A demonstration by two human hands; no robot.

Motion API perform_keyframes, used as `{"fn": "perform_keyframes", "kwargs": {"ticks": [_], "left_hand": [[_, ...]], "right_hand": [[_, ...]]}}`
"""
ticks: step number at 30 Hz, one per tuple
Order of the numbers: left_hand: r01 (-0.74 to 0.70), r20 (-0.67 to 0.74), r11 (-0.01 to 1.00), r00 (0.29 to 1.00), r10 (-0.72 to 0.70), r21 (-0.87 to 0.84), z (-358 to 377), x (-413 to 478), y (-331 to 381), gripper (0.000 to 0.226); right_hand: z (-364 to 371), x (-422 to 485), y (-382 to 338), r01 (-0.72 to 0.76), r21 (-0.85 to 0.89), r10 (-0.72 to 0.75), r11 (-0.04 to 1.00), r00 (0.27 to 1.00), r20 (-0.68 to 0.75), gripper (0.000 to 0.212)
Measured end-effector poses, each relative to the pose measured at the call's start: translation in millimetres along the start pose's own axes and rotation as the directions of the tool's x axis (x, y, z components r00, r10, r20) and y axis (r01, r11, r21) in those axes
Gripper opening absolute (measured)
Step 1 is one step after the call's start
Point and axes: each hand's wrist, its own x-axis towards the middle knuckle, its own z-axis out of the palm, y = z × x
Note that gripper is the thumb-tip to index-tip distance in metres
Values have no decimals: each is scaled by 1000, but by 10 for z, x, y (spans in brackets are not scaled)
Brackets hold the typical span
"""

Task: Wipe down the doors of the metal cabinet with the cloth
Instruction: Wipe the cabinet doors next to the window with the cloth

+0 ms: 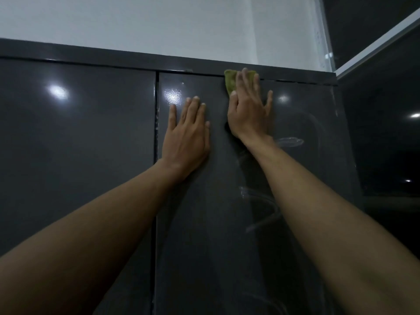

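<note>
A dark grey metal cabinet fills the view, with a left door [77, 142] and a right door [302, 169] split by a vertical seam. My right hand [248, 110] presses a green cloth [230, 81] flat against the top of the right door, near its upper edge; most of the cloth is hidden under my palm and fingers. My left hand [187, 135] lies flat on the same door just right of the seam, fingers spread, holding nothing. Damp wipe streaks show on the right door below and right of my right hand.
A white wall [181, 26] rises above the cabinet top. To the right stand a dark glass pane [384, 137] and a pale frame strip [375, 39]. Light reflections dot both doors.
</note>
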Motion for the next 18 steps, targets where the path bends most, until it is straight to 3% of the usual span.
{"fn": "perform_keyframes", "kwargs": {"ticks": [3,8,15,18], "left_hand": [[-12,6,1000,1000,12,-6,23,-21,69,49],[-38,5,999,999,38,22,79,-27,197,49],[-21,-2,1000,1000,21,4,77,-63,196,49],[-6,2,1000,1000,6,11,83,-95,223,49]], "right_hand": [[32,-167,36,-45,-14,45,999,998,-44,53],[-28,-108,127,159,-66,-156,985,986,58,53],[-57,-99,218,-71,-31,71,997,997,-24,53],[-20,-371,145,27,-43,-27,999,1000,-2,55]]}}
